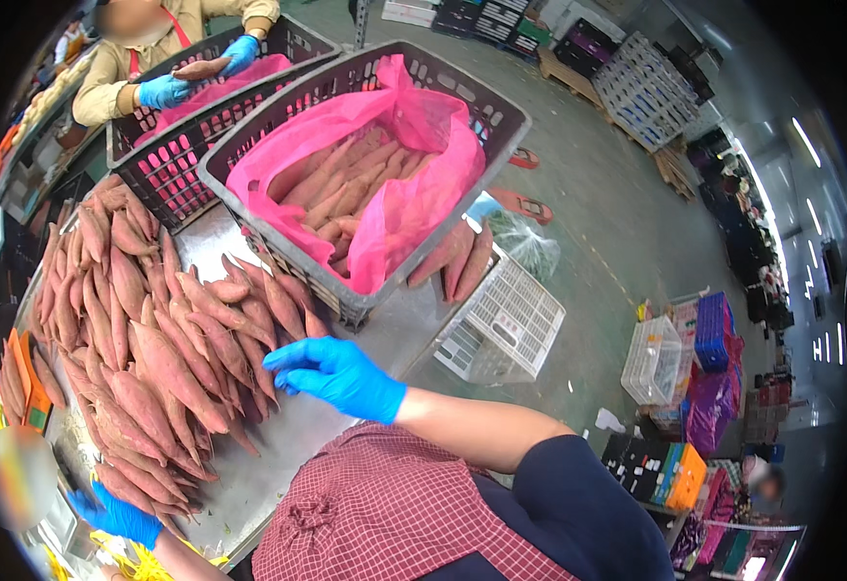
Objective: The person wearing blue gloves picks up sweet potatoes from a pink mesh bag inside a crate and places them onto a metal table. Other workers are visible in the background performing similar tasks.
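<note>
My right hand (340,379), in a blue glove, hovers at the right edge of a large heap of sweet potatoes (169,356). Its fingers are slightly curled and parted, and I see nothing in them. At the lower left, my left hand (117,514), also gloved in blue, lies beside the near end of the heap with spread fingers and holds nothing. The heap rests on a metal table (249,465). Beyond my right hand stands a black plastic crate (278,234), lined with a pink mesh bag (405,236). More sweet potatoes (354,181) lie inside the bag.
Across the table, a co-worker in blue gloves holds a sweet potato (200,69) over a second black crate (177,167). Several larger sweet potatoes (460,261) lie right of the lined crate, near a white plastic crate (510,312) and a clear bag of greens (521,243).
</note>
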`<state>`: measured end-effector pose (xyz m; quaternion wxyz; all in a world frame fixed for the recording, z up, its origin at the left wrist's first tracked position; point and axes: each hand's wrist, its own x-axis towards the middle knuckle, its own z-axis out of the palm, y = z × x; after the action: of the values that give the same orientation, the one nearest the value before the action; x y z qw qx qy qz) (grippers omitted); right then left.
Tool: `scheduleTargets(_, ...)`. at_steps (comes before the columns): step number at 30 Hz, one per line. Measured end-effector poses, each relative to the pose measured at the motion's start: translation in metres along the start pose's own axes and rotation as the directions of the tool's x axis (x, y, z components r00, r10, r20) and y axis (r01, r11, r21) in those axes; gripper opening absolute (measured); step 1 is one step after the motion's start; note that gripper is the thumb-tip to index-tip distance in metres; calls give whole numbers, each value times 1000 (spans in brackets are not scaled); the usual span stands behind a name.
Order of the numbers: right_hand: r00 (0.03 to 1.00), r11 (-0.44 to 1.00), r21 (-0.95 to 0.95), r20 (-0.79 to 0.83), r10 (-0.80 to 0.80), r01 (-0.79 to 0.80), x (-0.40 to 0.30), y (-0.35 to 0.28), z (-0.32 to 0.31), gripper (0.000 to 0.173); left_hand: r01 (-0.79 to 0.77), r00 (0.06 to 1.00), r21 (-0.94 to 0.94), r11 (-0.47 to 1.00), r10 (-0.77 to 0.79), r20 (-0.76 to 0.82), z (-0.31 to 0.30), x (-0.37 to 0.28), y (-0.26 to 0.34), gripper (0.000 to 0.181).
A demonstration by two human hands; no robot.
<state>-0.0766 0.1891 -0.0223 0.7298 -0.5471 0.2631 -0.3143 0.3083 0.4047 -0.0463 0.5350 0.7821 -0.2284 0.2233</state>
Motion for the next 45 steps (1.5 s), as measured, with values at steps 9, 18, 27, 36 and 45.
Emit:
scheduleTargets(9, 997, 988, -134, -3, -77, 76, 49, -149, -185, 24, 201, 877, -387, 900, 10, 480, 126, -106, 245, 46)
scheduleTargets(18, 755, 201, -925, 380, 534, 324, 206, -125, -379, 60, -256, 292, -303, 918, 373, 881, 305, -209, 393, 69)
scheduleTargets(27, 737, -110, -966, 102, 668, 234, 171, -194, -453, 97, -59, 108, -348, 936, 353, 930, 272, -238, 415, 35)
scheduleTargets(36, 672, 19, -915, 310, 672, 403, 202, -182, -399, 73, 164, 310, -283, 945, 223, 924, 292, -200, 434, 41)
scheduleTargets(45, 509, -16, -785, 385, 770, 619, 261, -50, -350, 48, 870, 432, -241, 431, -427, 795, 369, -192, 383, 29)
